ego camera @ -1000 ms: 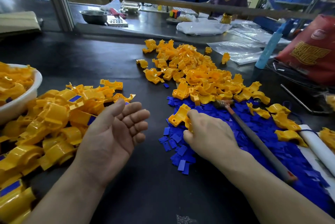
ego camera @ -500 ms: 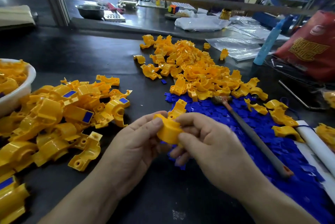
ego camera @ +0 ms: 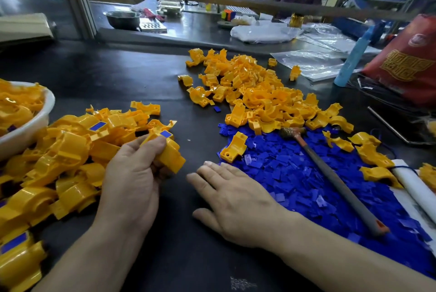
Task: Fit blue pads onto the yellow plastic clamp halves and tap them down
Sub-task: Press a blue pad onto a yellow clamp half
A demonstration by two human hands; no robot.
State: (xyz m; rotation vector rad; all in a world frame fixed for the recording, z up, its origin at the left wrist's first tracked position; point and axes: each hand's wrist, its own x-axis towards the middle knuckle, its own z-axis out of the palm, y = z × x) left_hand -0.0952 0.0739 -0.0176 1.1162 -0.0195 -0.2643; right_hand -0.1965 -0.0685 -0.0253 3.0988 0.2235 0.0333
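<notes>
Clamp half (ego camera: pixel 171 158), gripped in the curled left fingers (ego camera: pixel 151 147) at the finished pile's (ego camera: pixel 70 150) edge, could be dropped there with its pad unseated, since the right hand (ego camera: pixel 236 197) is laid flat, fingers released, apart from the hammer (ego camera: pixel 335 180).

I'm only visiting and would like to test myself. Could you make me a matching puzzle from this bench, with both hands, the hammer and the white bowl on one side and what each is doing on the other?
Things:
1. left hand
2. right hand
3. hammer
4. white bowl

States:
A. lies on the heap of blue pads
B. grips a yellow clamp half
C. stands at the far left, heaped with yellow parts
D. lies flat with straight fingers, holding nothing

Pairs: 1-B, 2-D, 3-A, 4-C
</notes>
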